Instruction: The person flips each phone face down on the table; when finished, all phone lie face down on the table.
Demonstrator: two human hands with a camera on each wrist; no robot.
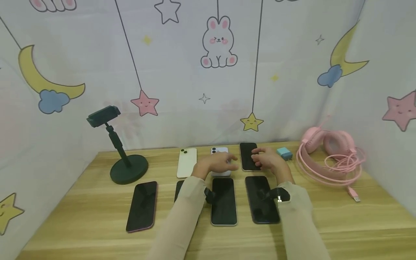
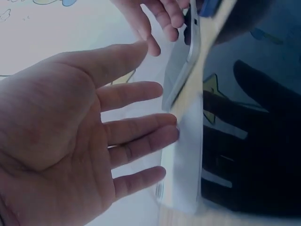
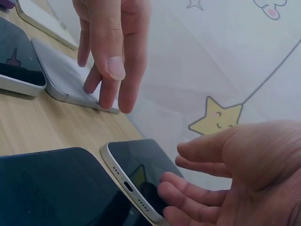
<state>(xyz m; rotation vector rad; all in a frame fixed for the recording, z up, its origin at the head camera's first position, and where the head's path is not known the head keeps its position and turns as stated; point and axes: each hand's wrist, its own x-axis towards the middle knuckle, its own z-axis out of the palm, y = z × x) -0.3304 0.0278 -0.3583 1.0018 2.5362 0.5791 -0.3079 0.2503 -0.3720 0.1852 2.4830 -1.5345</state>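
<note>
My left hand (image 1: 217,162) hovers over a pale lavender phone (image 1: 219,149), which lies back side up in the rear row. In the left wrist view its fingers are spread and straight, with nothing held. To the right, my right hand (image 1: 269,161) hangs beside a phone with its dark screen up (image 1: 247,156). In the right wrist view that hand's fingers are loosely bent at the phone's edge, holding nothing. A cream phone (image 1: 187,162) lies back side up left of the lavender one. Below my wrists lie two dark-screened phones, one silver-edged (image 1: 224,202) and one dark-edged (image 1: 258,198).
A pink-edged phone (image 1: 142,206) lies front left; another phone (image 1: 178,187) is mostly hidden under my left sleeve. A black phone stand (image 1: 129,169) is at the rear left. A blue charger (image 1: 284,154) and pink headphones (image 1: 312,141) with coiled cable are rear right, before a patterned curtain.
</note>
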